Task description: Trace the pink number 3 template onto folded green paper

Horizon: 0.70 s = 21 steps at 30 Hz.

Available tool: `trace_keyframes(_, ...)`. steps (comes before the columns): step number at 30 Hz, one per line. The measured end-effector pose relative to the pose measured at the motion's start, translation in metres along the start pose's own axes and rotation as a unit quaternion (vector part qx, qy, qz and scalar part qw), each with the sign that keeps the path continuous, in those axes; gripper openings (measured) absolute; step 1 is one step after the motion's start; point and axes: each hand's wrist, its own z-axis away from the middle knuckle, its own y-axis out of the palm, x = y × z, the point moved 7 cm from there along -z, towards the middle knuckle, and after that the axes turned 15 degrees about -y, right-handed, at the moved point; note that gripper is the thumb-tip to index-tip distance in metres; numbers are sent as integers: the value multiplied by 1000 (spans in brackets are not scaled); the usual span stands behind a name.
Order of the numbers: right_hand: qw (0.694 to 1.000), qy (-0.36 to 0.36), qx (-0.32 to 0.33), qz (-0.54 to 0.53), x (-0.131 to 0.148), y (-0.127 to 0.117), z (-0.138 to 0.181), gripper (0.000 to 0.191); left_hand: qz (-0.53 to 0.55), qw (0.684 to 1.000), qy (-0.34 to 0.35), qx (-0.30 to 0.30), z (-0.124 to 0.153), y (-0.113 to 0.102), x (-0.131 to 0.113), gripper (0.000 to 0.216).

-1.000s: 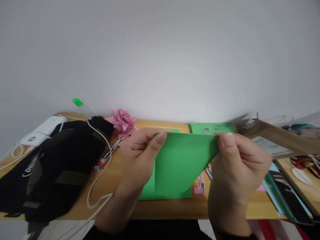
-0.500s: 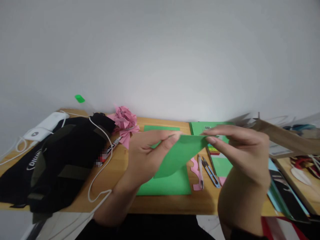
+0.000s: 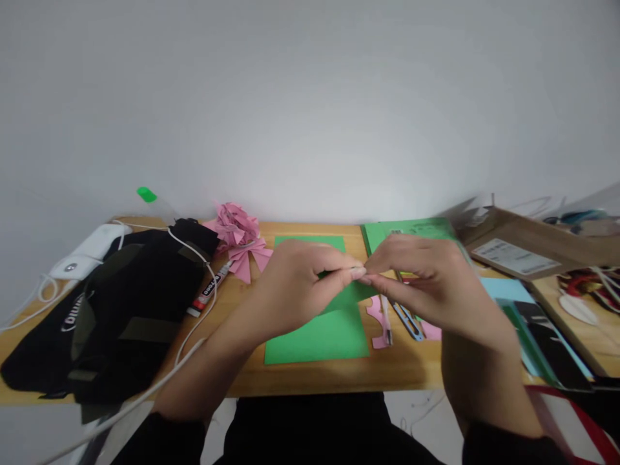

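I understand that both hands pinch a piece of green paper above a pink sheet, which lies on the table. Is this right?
Not fully: the sheet on the table is green, not pink, as the head view shows. The rest is right: the left hand and the right hand pinch a piece of green paper above it.

A light-brown wooden tabletop [image 3: 314, 378] is covered centrally by a flat, rectangular green paper sheet [image 3: 314, 339]. Around that sheet, a flat green rectangular pack [image 3: 423, 227] is placed at two o'clock, slim blue-handled snips [image 3: 409, 323] and a wavy-edged pink paper scrap [image 3: 376, 342] between three and four, a black fabric bag [image 3: 126, 303] at nine, and a crumpled pink paper bundle [image 3: 237, 226] between ten and eleven.
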Motion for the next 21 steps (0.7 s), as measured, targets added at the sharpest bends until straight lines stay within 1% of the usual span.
trace_keyframes(3,999,27,-20,-18,-3,-1,9,11,8,999,-19,36,-4,3,1,16)
trace_keyframes(7,996,68,-42,-40,-8,0,20,15,-44,995,-54,66,-8,6,8,13)
trace_keyframes(9,994,81,-46,-52,-11,1,24,15,-79,993,-44,73,-9,7,9,16)
trace_keyframes(11,994,90,-33,-50,-14,3,26,14,-128,988,-15,84,-10,9,6,18)
trace_keyframes(13,995,101,10,-26,-16,7,26,13,-196,975,17,100,-12,14,2,19)
trace_keyframes(17,983,117,133,51,-17,18,26,15,-338,930,69,128,-14,27,-8,27)
trace_keyframes(19,971,121,179,99,-16,24,24,19,-368,914,101,140,-14,35,-13,27)
trace_keyframes(21,958,121,213,148,-15,30,23,25,-359,914,133,136,-15,42,-17,29)
